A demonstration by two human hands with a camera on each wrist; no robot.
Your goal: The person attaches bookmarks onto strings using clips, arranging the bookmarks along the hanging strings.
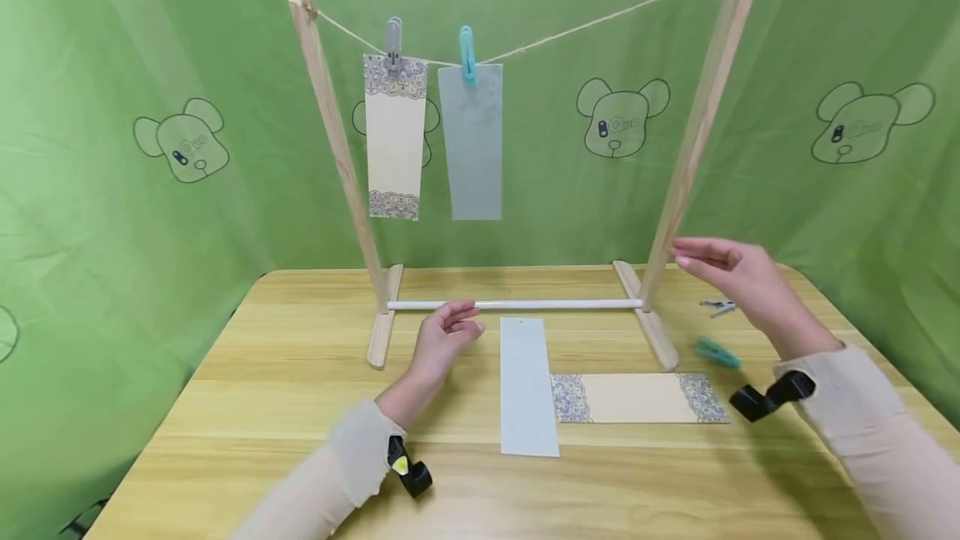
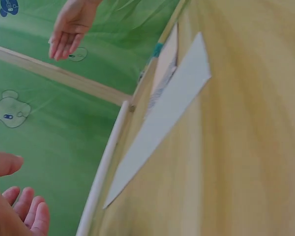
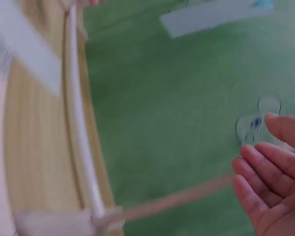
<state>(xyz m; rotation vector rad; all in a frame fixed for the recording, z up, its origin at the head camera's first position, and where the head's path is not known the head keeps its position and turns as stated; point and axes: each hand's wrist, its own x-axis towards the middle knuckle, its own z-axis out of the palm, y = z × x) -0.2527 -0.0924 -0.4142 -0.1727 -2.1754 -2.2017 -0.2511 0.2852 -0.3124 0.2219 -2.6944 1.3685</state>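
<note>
My left hand (image 1: 442,344) hovers by the rack's white bottom rod (image 1: 555,304), holding nothing, its fingers loosely bent. Beside it on the table lies a pale blue paper card (image 1: 527,390). My right hand (image 1: 738,277) is raised near the right wooden post (image 1: 701,136), also holding nothing; its fingers are extended in the right wrist view. A cream card with lace-patterned ends (image 1: 637,398) lies crosswise next to the blue one. From the twine (image 1: 600,21) hang a cream patterned card (image 1: 394,140) under a grey clothespin (image 1: 393,44) and a blue-grey card (image 1: 474,148) under a turquoise clothespin (image 1: 467,52).
Below my right hand, a grey clothespin (image 1: 718,307) and a teal clothespin (image 1: 717,352) lie on the wooden table (image 1: 285,407). The left post (image 1: 337,140) and the rack's feet stand toward the back. A green curtain (image 1: 555,182) surrounds the table.
</note>
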